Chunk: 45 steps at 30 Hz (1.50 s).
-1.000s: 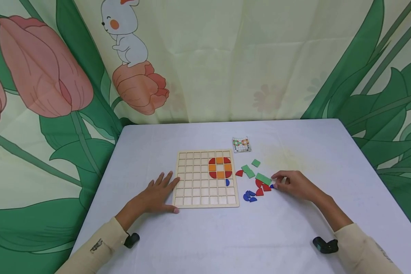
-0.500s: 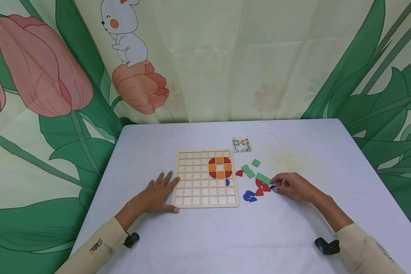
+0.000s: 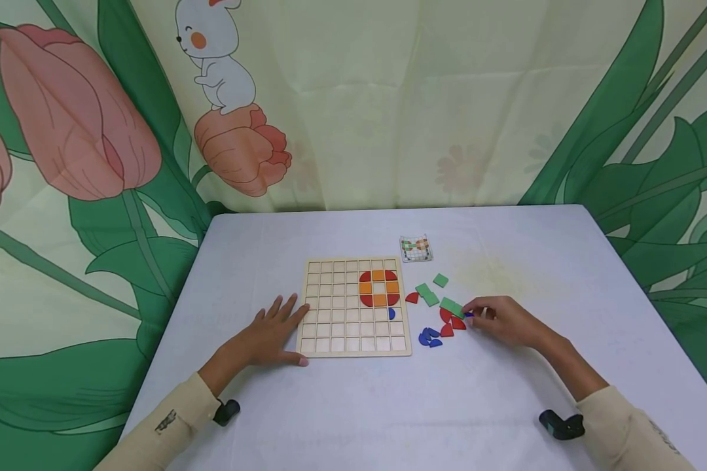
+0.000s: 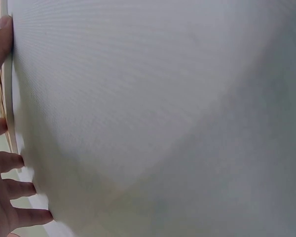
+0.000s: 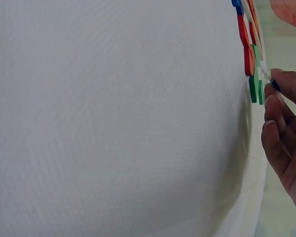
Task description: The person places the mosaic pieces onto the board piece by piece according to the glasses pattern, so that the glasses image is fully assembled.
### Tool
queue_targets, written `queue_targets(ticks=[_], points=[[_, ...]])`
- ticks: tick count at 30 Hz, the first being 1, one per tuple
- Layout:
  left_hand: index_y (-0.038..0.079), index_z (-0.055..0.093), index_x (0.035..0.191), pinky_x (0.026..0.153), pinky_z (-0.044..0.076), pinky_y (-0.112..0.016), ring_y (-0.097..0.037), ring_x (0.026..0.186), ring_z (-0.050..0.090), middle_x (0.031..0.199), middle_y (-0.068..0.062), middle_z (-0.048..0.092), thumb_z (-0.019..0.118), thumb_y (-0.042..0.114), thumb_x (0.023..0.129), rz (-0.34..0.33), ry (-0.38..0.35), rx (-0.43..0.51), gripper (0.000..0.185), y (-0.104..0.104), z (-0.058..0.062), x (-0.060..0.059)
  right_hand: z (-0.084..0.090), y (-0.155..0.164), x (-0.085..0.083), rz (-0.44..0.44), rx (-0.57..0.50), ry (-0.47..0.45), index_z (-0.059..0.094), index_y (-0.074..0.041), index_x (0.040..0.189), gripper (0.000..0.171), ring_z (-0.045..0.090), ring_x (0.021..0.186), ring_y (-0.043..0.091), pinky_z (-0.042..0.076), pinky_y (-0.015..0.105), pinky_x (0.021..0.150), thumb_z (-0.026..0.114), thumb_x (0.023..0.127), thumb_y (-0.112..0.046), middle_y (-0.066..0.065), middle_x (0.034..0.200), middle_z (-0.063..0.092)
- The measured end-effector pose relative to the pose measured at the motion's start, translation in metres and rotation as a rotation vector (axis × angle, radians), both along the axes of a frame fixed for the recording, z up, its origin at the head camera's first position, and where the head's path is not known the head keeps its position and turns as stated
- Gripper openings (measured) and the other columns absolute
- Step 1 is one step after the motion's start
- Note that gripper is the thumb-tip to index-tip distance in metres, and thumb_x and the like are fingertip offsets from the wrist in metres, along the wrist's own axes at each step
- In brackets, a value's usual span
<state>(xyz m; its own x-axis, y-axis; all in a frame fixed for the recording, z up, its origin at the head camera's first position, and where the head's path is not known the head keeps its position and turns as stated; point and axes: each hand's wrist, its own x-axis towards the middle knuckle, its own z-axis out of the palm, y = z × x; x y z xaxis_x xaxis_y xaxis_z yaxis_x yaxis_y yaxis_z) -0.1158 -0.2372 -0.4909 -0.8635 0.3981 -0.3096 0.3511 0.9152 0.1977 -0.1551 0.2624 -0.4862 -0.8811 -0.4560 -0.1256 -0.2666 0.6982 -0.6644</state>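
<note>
Right hand [image 3: 503, 320] curled, thumb and fingertips pinching a small blue piece [image 3: 469, 314] low over the table [image 3: 507, 248], right of the wooden grid board [image 3: 355, 307]. Piece mostly hidden by fingers; which way it points and its long axis cannot be told. In the right wrist view the blue piece [image 5: 276, 86] shows only as a sliver at the fingertips [image 5: 271, 92].

Just board-side of that hand: one long green rectangle [image 3: 452, 306], long axis slanting away from the board toward the near edge, touching the red pieces [image 3: 451, 322] under it, about three, a red cluster. Nearer the board, loose blue pieces [image 3: 429, 337], about three, bunched. Two more green pieces farther back: one rectangle [image 3: 427, 294], one small square [image 3: 440, 280]. One lone red quarter-piece [image 3: 412, 297] just off the board's right edge. One pattern card [image 3: 416, 248] beyond the board's far right corner.

On the board: one ring of four orange squares and four red corners [image 3: 380, 288] in the upper right cells, one blue piece [image 3: 391, 314] in a cell just below it.

Left hand [image 3: 269, 335] flat, fingers spread and straight, holding nothing, pressing the table against the board's left edge, thumb along the near left corner.
</note>
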Motion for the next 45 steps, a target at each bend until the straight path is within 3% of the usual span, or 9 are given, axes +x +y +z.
queue_targets(ticks=[9, 15, 20, 30, 34, 45], points=[[0.017, 0.023, 0.161, 0.112, 0.024, -0.072, -0.048, 0.153, 0.011, 0.168, -0.018, 0.012, 0.069, 0.075, 0.076, 0.004, -0.002, -0.008, 0.113, 0.002, 0.003, 0.001, -0.001, -0.016, -0.003, 0.03, -0.127, -0.119, 0.071, -0.008, 0.111, 0.023, 0.06, 0.065, 0.014, 0.052, 0.023, 0.059, 0.076, 0.09, -0.017, 0.003, 0.087, 0.063], [0.016, 0.023, 0.161, 0.112, 0.024, -0.073, -0.049, 0.153, 0.011, 0.168, -0.019, 0.013, 0.07, 0.073, 0.076, 0.007, -0.005, -0.004, 0.113, 0.002, 0.003, 0.001, -0.001, -0.032, -0.005, 0.019, -0.129, -0.127, 0.07, -0.011, 0.111, 0.022, 0.059, 0.066, 0.016, 0.051, 0.022, 0.059, 0.075, 0.09, -0.015, 0.003, 0.085, 0.062], [0.018, 0.022, 0.161, 0.113, 0.023, -0.071, -0.047, 0.153, 0.01, 0.169, -0.017, 0.011, 0.07, 0.074, 0.076, 0.013, -0.007, -0.014, 0.113, 0.003, 0.004, 0.001, -0.001, -0.044, -0.007, 0.025, -0.139, -0.156, 0.072, -0.007, 0.112, 0.025, 0.059, 0.069, 0.015, 0.051, 0.021, 0.06, 0.077, 0.089, -0.016, 0.001, 0.083, 0.064], [0.017, 0.023, 0.161, 0.113, 0.024, -0.072, -0.048, 0.153, 0.011, 0.168, -0.018, 0.012, 0.07, 0.075, 0.075, 0.012, -0.004, -0.016, 0.114, 0.002, 0.002, 0.0, -0.004, -0.068, -0.009, 0.099, -0.164, -0.238, 0.07, -0.003, 0.121, 0.03, 0.061, 0.066, 0.016, 0.051, 0.022, 0.059, 0.072, 0.092, -0.014, 0.002, 0.076, 0.065], [0.018, 0.022, 0.162, 0.113, 0.024, -0.071, -0.047, 0.153, 0.01, 0.169, -0.017, 0.011, 0.07, 0.075, 0.075, 0.013, -0.004, -0.021, 0.114, 0.001, 0.002, 0.0, -0.003, -0.079, -0.009, 0.126, -0.153, -0.228, 0.071, -0.006, 0.12, 0.03, 0.058, 0.062, 0.016, 0.047, 0.022, 0.055, 0.072, 0.092, -0.015, 0.001, 0.073, 0.064], [0.019, 0.023, 0.161, 0.114, 0.022, -0.071, -0.047, 0.154, 0.009, 0.169, -0.017, 0.011, 0.07, 0.075, 0.075, 0.019, -0.009, -0.007, 0.113, 0.002, 0.003, 0.0, -0.005, -0.111, -0.008, 0.165, -0.138, -0.155, 0.074, -0.012, 0.115, 0.027, 0.057, 0.072, 0.015, 0.047, 0.021, 0.06, 0.076, 0.09, -0.019, -0.004, 0.09, 0.067]])
